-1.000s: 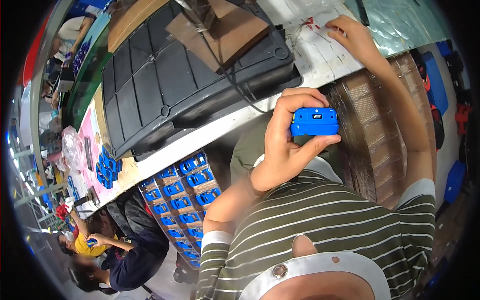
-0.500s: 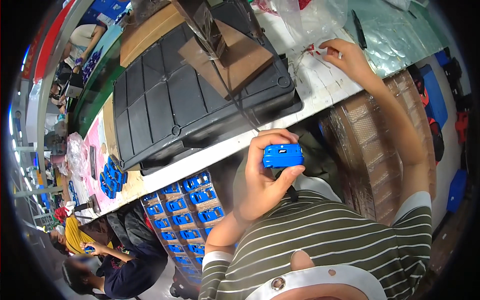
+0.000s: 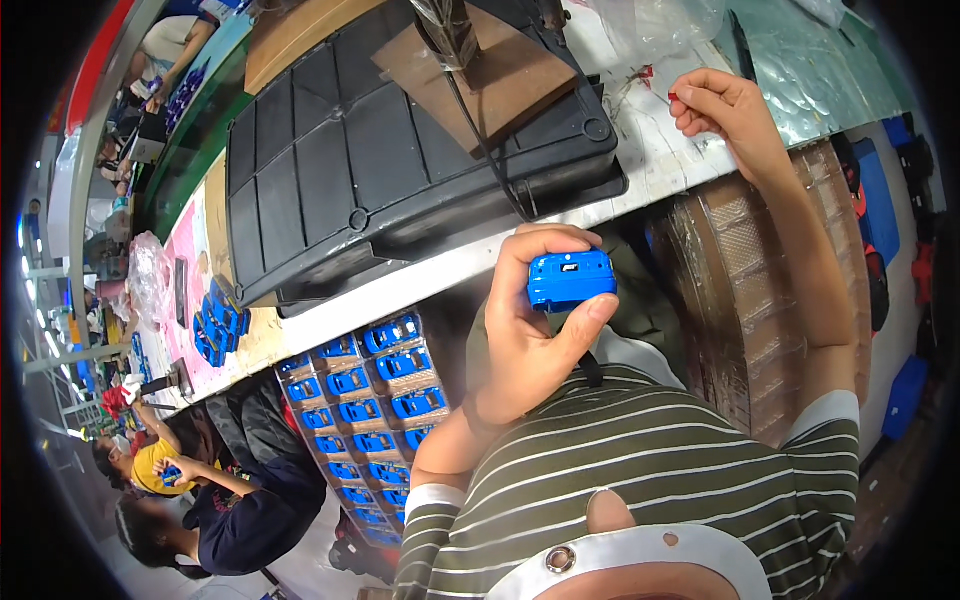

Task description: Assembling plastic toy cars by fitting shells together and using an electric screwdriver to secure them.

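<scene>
My left hand point(image 3: 535, 335) is closed round a blue toy car point(image 3: 572, 280), with one end of it turned up toward me. Fingers curl over its far side and the thumb presses on the near side. Out over the white tabletop, my right hand point(image 3: 722, 108) pinches a small red piece point(image 3: 673, 96) between thumb and fingertips. Beside those fingertips lies a little heap of red bits point(image 3: 643, 74) with thin strands. What the red piece is, I cannot make out.
A large upturned black plastic crate point(image 3: 400, 160) covers much of the table, with a brown board point(image 3: 490, 70) on top. Blue toy cars fill a tray point(image 3: 375, 400) below the table's edge. Brown trays point(image 3: 760, 280) stand at the right. A co-worker point(image 3: 240, 510) sits at lower left.
My right hand has taken hold of a small red piece and drawn back slightly to the right from the heap. The left hand with the toy car has risen slightly in the picture.
</scene>
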A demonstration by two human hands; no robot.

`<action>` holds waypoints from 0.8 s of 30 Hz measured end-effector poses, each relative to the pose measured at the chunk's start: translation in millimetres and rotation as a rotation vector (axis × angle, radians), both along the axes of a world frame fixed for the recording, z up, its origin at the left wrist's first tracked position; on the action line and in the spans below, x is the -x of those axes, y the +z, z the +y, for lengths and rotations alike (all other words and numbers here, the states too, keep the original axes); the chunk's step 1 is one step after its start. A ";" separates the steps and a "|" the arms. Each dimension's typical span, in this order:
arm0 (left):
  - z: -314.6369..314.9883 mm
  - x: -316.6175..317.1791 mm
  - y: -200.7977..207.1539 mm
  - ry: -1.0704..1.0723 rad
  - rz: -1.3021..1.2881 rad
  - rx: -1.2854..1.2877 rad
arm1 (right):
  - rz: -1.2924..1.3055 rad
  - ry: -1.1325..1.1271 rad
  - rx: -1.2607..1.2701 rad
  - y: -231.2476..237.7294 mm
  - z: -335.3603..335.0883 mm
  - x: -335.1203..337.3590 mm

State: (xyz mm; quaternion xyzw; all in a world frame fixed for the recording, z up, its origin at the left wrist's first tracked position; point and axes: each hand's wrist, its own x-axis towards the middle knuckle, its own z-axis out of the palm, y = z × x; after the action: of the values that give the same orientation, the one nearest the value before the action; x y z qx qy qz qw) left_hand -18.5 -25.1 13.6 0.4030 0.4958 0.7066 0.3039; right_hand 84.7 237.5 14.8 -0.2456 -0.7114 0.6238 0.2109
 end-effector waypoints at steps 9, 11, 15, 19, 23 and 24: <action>5.7 -1.7 6.7 0.102 -0.009 0.050 | -0.006 0.207 0.239 45.4 -61.4 -2.6; 7.6 -0.8 5.3 0.119 0.076 0.042 | -0.019 0.212 0.234 50.6 -71.5 -0.9; 9.0 0.2 5.2 0.080 0.146 0.148 | 0.007 0.252 0.200 54.8 -86.9 0.3; 18.5 -14.3 10.1 0.252 -0.032 0.056 | -0.025 0.359 0.321 62.1 -100.0 4.4; 17.3 -15.4 16.5 0.295 -0.064 0.058 | -0.033 0.381 0.321 58.0 -105.0 6.6; 16.8 -14.5 15.6 0.304 -0.068 0.049 | -0.030 0.380 0.312 58.2 -106.8 6.9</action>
State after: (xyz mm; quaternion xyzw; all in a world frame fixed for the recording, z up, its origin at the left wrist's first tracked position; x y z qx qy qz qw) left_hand -4.0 -8.4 29.2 0.2916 0.5577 0.7453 0.2201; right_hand 77.8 130.7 73.1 -0.1462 -0.6431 0.7507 0.0387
